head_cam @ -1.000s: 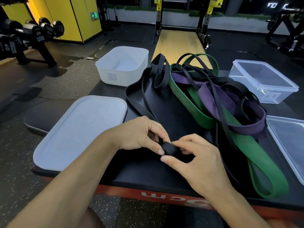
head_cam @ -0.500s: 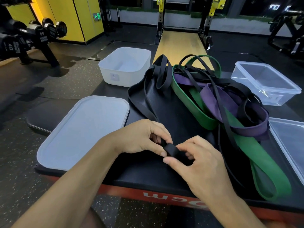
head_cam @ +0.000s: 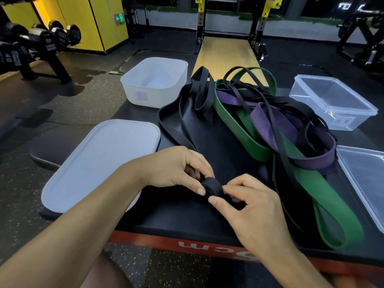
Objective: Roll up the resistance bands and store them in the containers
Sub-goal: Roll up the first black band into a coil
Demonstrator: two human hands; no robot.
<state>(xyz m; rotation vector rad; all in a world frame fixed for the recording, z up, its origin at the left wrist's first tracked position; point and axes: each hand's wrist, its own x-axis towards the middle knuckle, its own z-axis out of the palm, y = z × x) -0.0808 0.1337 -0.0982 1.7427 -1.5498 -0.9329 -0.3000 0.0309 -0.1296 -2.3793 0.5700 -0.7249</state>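
A small roll of black resistance band point(head_cam: 212, 186) sits between my hands just above the black platform. My left hand point(head_cam: 178, 169) pinches its left side with thumb and fingers, and my right hand point(head_cam: 247, 202) pinches its right side. The band's loose length point(head_cam: 176, 129) runs back across the platform toward the pile. A tangle of green point(head_cam: 249, 142), purple point(head_cam: 276, 125) and thin black bands lies to the right. A white opaque container point(head_cam: 153, 84) stands open at the back left, a clear container point(head_cam: 332, 100) at the back right.
A white lid point(head_cam: 99, 163) lies flat on the left, a clear lid point(head_cam: 365, 179) at the right edge. The platform's red front edge point(head_cam: 187, 244) runs below my hands. Dumbbells on a rack point(head_cam: 31, 44) stand far left, a squat rack behind.
The black roll has grown a little thicker between my fingers as both hands turned it. The view has shifted slightly; the pile and containers have not moved.
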